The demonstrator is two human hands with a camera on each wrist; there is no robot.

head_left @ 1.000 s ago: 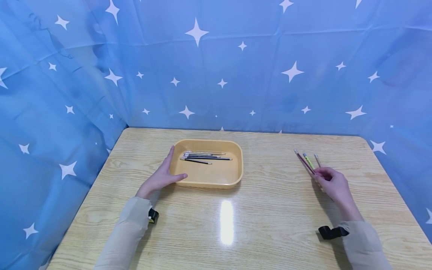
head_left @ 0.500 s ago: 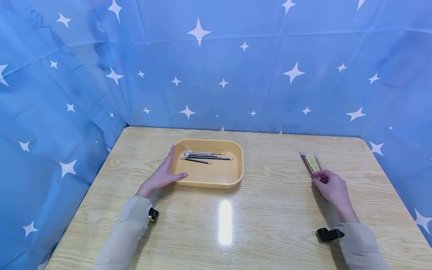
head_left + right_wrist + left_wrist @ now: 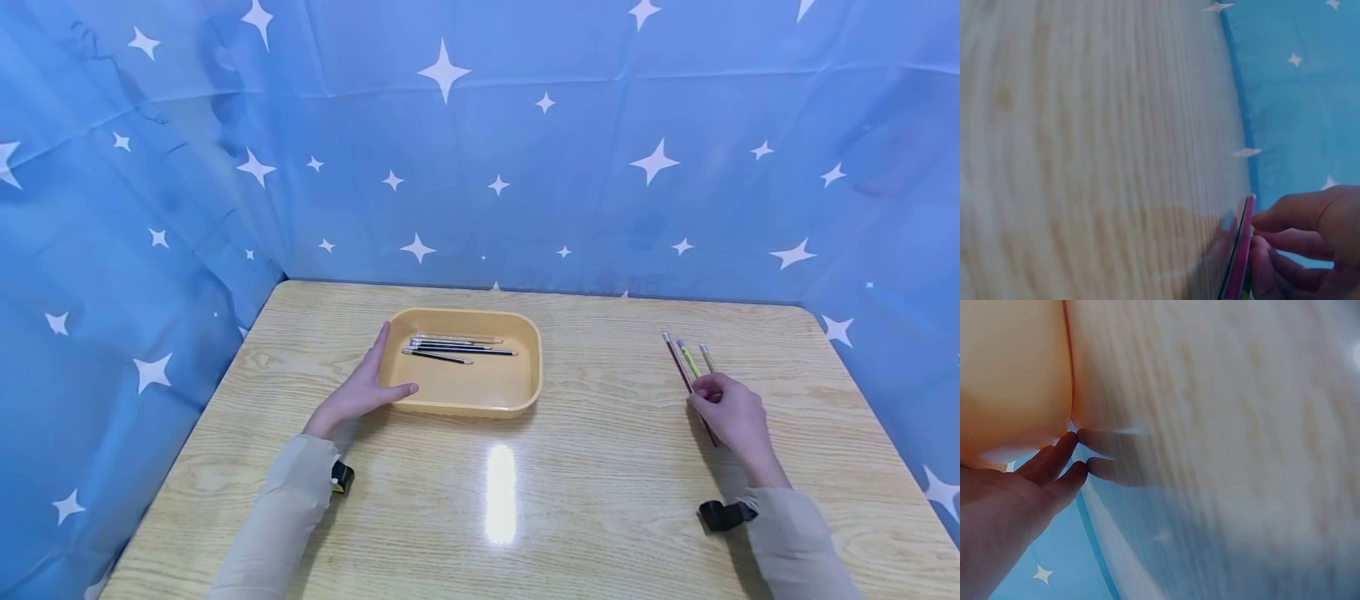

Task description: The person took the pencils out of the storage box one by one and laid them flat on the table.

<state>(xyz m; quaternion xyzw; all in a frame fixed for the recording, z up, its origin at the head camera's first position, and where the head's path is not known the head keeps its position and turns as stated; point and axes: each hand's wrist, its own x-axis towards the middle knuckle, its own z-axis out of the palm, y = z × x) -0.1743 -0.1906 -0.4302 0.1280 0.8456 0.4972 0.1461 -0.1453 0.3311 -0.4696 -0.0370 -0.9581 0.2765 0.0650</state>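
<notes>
In the head view my left hand lies at the left end of a tan plastic tray. Its fingers stretch straight along the outer wall, and the thumb crosses the front rim. Inside the tray are several dark pencils and a pale one. At the right of the table my right hand pinches a dark red pencil between thumb and fingers. Close beside it, a yellow-green pencil and a light brown pencil are partly hidden by the fingers. The right wrist view shows the red pencil at the fingertips.
A light wood-grain table carries everything. Blue cloth with white stars hangs along its back and left sides. A bright reflection lies on the tabletop in front of the tray.
My right hand has shifted slightly left. The red pencil has turned apart from the yellow-green one, and its lower end now shows below the hand. My left hand stays at the tray.
</notes>
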